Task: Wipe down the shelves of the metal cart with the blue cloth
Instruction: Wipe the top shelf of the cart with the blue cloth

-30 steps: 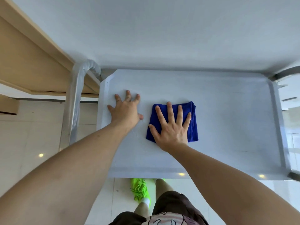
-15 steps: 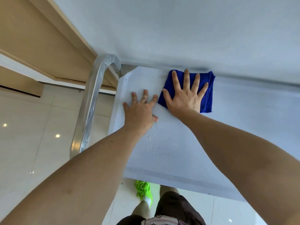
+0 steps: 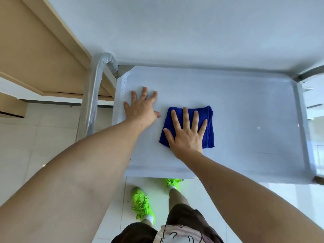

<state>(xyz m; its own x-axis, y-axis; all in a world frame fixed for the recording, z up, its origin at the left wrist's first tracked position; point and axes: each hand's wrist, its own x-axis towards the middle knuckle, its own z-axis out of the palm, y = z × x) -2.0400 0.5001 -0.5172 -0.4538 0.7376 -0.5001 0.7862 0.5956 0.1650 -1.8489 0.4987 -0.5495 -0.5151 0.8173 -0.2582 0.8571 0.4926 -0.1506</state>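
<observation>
Below, pale floor tiles (image 3: 35, 146) surround the metal cart's shelf (image 3: 245, 120).

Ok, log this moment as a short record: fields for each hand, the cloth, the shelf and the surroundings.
left hand: left hand flat on the shelf, fingers spread, beside the cloth
right hand: right hand pressing flat on the blue cloth
cloth: folded, lying on the shelf
shelf: metal cart shelf, beneath an upper shelf
surroundings: wrapped cart post, wooden furniture
</observation>
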